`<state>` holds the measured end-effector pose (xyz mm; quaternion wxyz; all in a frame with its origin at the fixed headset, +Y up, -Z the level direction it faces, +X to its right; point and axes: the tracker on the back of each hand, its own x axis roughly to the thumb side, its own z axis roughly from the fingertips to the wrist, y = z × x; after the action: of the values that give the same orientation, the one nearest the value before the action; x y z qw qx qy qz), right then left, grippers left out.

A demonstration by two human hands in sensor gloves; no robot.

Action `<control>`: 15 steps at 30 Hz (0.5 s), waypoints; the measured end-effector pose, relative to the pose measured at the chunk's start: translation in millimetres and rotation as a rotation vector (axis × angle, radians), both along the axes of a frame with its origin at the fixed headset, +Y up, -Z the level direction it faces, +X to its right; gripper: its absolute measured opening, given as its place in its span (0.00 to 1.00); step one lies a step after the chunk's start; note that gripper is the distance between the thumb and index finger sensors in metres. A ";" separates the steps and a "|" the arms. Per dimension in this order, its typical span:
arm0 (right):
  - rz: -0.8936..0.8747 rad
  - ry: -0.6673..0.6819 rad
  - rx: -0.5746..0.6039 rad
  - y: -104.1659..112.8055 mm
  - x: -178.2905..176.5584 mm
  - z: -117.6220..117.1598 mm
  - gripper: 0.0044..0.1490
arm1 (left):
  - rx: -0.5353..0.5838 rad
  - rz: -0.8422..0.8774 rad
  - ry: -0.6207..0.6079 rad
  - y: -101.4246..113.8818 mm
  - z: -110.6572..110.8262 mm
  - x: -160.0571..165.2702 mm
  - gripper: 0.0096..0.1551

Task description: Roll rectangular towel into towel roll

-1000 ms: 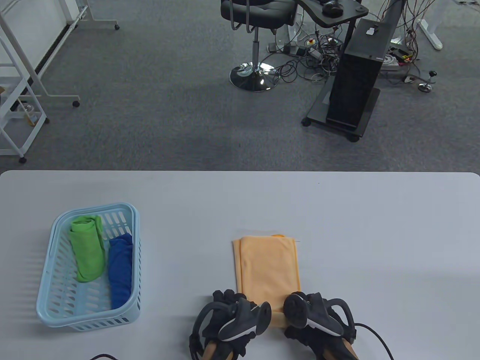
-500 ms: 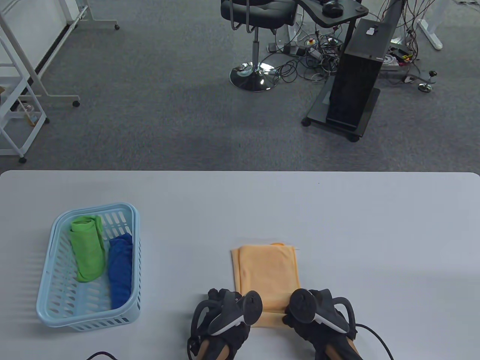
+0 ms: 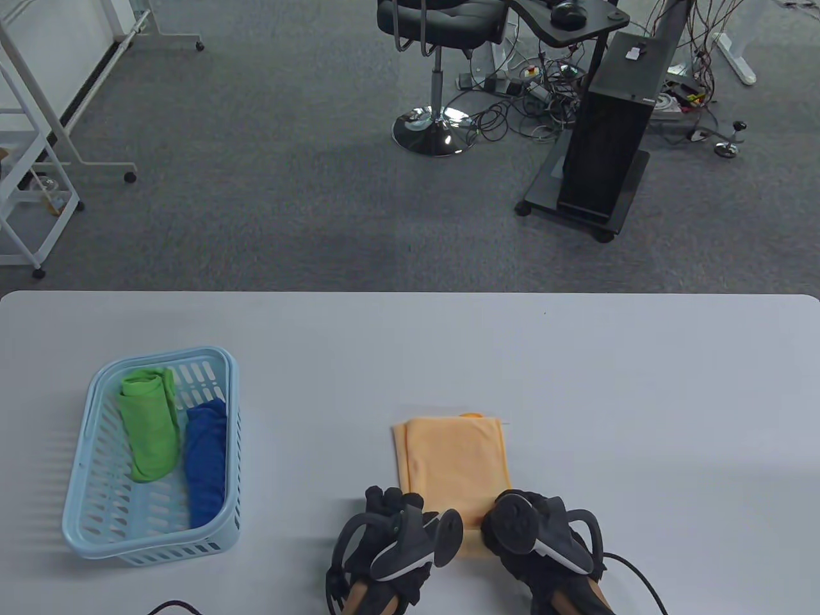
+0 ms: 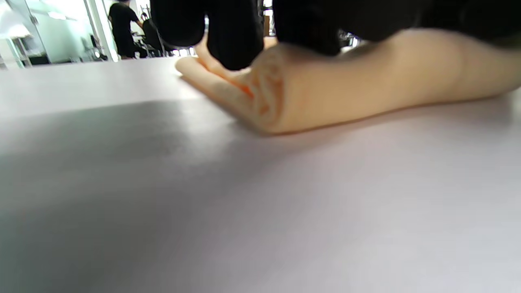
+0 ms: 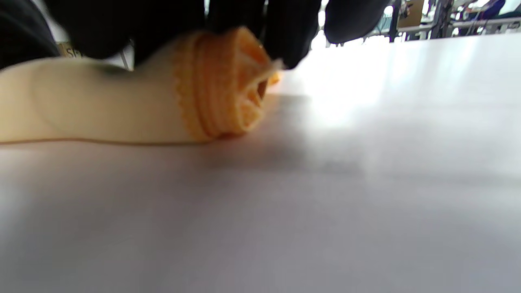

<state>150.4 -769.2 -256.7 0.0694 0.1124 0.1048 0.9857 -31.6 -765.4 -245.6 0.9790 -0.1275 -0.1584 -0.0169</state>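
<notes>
An orange towel (image 3: pixel 451 464) lies folded lengthwise on the white table (image 3: pixel 640 397), its near end rolled up under my hands. My left hand (image 3: pixel 394 535) rests on the roll's left end, my right hand (image 3: pixel 535 532) on its right end. In the left wrist view my gloved fingers (image 4: pixel 232 28) press down on the rolled towel (image 4: pixel 366 93). In the right wrist view my fingers (image 5: pixel 285 28) grip over the roll's end, where the spiral of layers (image 5: pixel 220 97) shows. The trackers hide most of the roll in the table view.
A light blue basket (image 3: pixel 90 532) stands at the left of the table, holding a green rolled towel (image 3: pixel 150 426) and a blue rolled towel (image 3: pixel 206 461). Beyond the far table edge are a carpet floor, an office chair (image 3: pixel 435 38) and a black stand (image 3: pixel 608 147).
The flat part of the towel has grown shorter and its far edge has slid toward me. Both hands have shifted slightly over the roll, which has grown thicker.
</notes>
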 end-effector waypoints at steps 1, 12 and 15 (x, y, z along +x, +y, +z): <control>0.011 -0.001 -0.034 -0.8 0.2 0.4 0.40 | -0.028 0.016 0.006 -0.4 -0.6 -1.2 0.39; 0.028 -0.019 -0.052 -5.7 2.6 -2.3 0.38 | -0.068 0.007 0.040 -7.7 -5.2 -4.1 0.34; 0.006 -0.012 -0.078 -1.0 6.0 -3.5 0.35 | -0.093 0.035 0.048 -6.9 -5.3 -7.6 0.32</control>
<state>156.4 -770.2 -260.2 0.0715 0.1034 0.1430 0.9817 -39.2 -772.2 -250.9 0.9757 -0.1703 -0.1377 0.0106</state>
